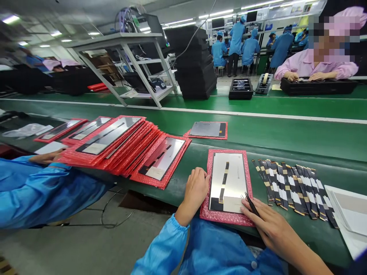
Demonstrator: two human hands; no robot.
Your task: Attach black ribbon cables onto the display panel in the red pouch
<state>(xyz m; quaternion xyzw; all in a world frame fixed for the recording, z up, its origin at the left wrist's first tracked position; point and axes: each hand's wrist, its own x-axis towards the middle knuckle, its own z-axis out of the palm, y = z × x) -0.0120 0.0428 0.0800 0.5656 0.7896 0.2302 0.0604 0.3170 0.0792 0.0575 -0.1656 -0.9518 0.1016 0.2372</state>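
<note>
A display panel (233, 179) with a silvery back lies on a red bubble-wrap sheet (205, 214) in front of me. One dark ribbon cable (224, 182) runs lengthwise along it, down to a pale patch near the lower end. My left hand (196, 191) is closed at the left edge of the panel and wrap, its fingertips partly hidden. In my right hand (265, 217) are black tweezers (252, 205), tips pointing up and left over the panel's lower right. Several flat ribbon cables (292, 187) are spread in a row to the right.
Stacked panels in red bubble wrap (114, 141) are at left, beside a co-worker's blue sleeve (34, 191). Another panel (208, 129) lies farther back. White sheets (348, 214) sit at right. Across the green bench, a person in pink (317, 68) works at a black tray (318, 87).
</note>
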